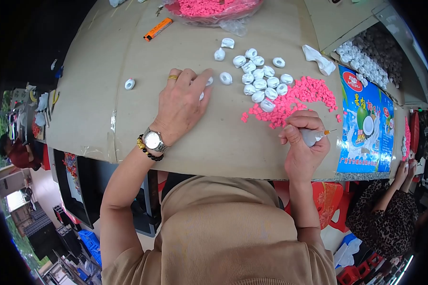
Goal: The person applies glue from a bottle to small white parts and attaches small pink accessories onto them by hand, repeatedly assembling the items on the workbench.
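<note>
My left hand [183, 97], with a ring, watch and bracelet at finger and wrist, rests on the table with curled fingers. A white round piece [209, 81] shows at its fingertips and another white piece [201, 96] by the thumb. In my right hand [305, 142] is a small translucent glue bottle [312, 137] with an orange-based needle tip pointing right. Its thumb and index finger come together beside a pile of small pink pieces [314, 90]; whether they pinch one is unclear. Several white round pieces with dark marks [260, 84] lie clustered between the hands.
A bag of pink pieces [209, 9] and an orange cutter-like tool [158, 29] lie at the far side. White cloth [318, 59] is at right, near a blue printed sheet [366, 123] and a heap of white pieces [361, 61]. A co-worker [385, 213] sits at right.
</note>
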`<state>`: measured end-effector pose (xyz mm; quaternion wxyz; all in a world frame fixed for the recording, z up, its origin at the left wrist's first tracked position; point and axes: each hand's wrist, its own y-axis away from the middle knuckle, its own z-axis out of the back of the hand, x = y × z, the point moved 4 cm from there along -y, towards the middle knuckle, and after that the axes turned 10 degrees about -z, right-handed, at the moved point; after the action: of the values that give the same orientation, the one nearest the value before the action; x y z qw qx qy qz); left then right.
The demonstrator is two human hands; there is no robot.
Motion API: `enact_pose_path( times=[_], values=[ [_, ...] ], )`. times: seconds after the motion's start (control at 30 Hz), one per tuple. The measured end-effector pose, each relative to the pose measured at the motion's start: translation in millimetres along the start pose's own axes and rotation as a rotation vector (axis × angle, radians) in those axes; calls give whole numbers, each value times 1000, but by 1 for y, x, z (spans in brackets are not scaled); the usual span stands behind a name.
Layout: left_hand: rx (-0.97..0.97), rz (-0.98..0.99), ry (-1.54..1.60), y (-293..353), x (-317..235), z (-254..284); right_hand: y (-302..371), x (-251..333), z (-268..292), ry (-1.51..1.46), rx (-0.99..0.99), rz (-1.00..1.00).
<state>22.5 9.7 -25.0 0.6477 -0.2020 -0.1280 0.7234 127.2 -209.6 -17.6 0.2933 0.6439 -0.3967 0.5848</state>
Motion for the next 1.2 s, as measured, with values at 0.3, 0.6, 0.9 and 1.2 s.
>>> enact_pose_path(
  times=[0.3,0.6,0.9,1.2],
  values=[
    [-233,733,1379,20,6,16,5,3,-37,-69,68,-163],
    [254,895,2183,41,-65,-5,-4,15,-84,385,340,-149],
    [154,875,2233,40,-73,9,-3,11,-72,379,371,17],
    [24,972,2111,45,-83,7,9,17,-63,387,288,96]
  ],
)
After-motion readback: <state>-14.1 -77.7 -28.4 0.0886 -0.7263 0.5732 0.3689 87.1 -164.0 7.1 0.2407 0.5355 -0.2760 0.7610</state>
